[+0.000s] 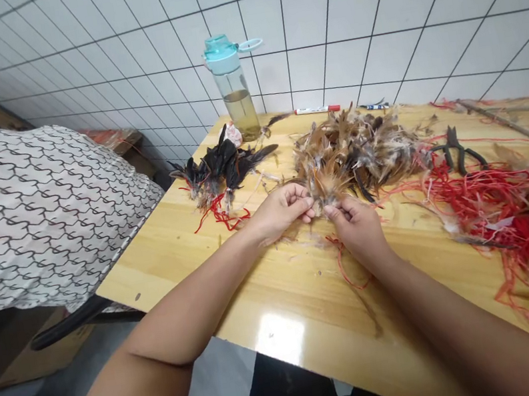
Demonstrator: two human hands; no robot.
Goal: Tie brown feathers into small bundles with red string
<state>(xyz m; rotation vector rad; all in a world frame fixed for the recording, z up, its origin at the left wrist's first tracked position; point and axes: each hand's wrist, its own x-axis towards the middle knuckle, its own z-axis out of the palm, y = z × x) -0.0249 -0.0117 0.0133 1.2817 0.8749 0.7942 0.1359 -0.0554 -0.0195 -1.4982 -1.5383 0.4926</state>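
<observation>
Over the table, a small bunch of brown feathers (pixel 328 180) is between my two hands, with its tips pointing away from me. My right hand (pixel 362 230) pinches the base of the bunch between thumb and fingers. A red string (pixel 341 263) trails below it onto the wood. On the left edge of the bunch, my left hand (pixel 283 212) is closed, thumb against curled fingers, gripping its lower feathers. Just behind lies a large pile of brown and grey feathers (pixel 370 143), partly hidden by the held bunch.
Black feather bunches with red strings (pixel 224 171) lie left, near a water bottle (pixel 237 98). A red-capped marker (pixel 317 109) lies by the tiled wall. Black-handled pliers (pixel 457 151) and a tangle of red strings (pixel 487 194) are right. A patterned cloth (pixel 44 214) hangs beside the table (pixel 280 290).
</observation>
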